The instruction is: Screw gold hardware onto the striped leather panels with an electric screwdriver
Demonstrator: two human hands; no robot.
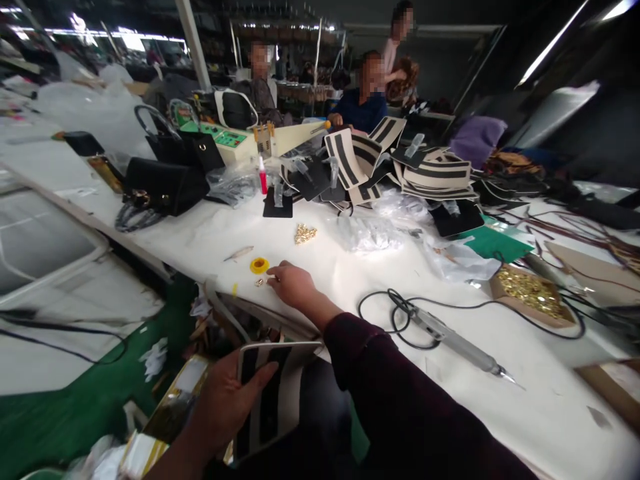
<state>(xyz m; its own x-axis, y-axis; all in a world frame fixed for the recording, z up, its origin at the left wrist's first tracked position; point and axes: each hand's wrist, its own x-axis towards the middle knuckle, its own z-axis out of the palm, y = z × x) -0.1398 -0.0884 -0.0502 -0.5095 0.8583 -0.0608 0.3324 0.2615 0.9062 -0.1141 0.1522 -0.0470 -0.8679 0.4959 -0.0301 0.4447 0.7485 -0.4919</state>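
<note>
My left hand (227, 400) grips a black-and-beige striped bag panel (287, 387) by its left edge, below the table's front edge. The thumb lies on the striped face. My right hand (293, 285) rests on the white tabletop with its fingers drawn together; whatever is between the fingertips is too small to make out. Just left of these fingertips lie small gold-coloured metal fittings (259, 283). A yellow ring-shaped roll (259, 265) sits right behind them. Farther back is a little heap of gold fittings (305, 233).
An electric screwdriver (450, 340) with a looped black cable lies at right, near a box of gold hardware (530, 293). Striped panels (435, 173) are piled at the back, by a red bottle (263, 177). Black handbags (165, 187) stand left. People sit and stand beyond.
</note>
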